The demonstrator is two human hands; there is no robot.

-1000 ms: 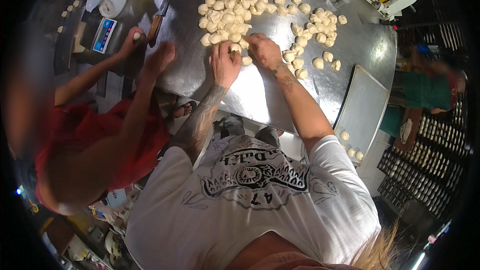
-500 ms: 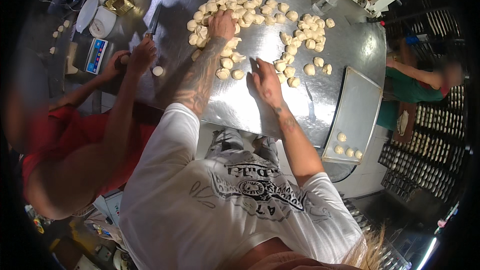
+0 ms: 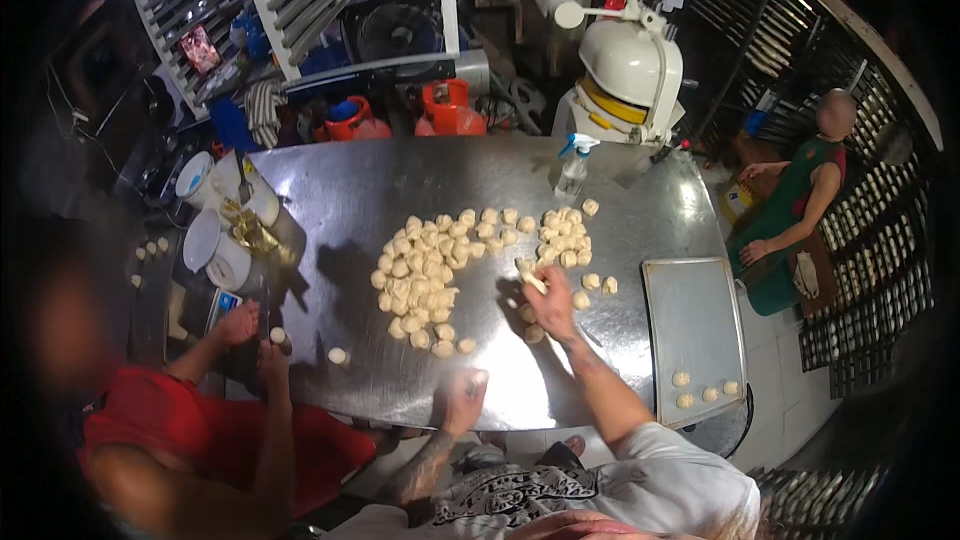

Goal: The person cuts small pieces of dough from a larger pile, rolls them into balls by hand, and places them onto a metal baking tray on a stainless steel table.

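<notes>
Many pale dough balls (image 3: 420, 285) lie in a pile and a looser group on the steel table (image 3: 330, 180). My right hand (image 3: 550, 305), among the right-hand balls, is closed on a pale dough piece (image 3: 532, 278). My left hand (image 3: 465, 392) is near the front edge, below the pile, fingers curled; what they hold, if anything, is unclear. A metal tray (image 3: 690, 310) with several balls stands at my right.
A co-worker's hands (image 3: 240, 322) work at left beside a knife, scale (image 3: 225, 305) and white containers (image 3: 205, 248). A spray bottle (image 3: 572, 168), white machine (image 3: 625, 80) and red gas cylinders (image 3: 450, 110) are toward the back. Another person (image 3: 790, 215) stands at right.
My view has tilted up toward the back of the room. My left hand has drawn back from the pile toward the front edge; my right hand has reached forward and closed on dough.
</notes>
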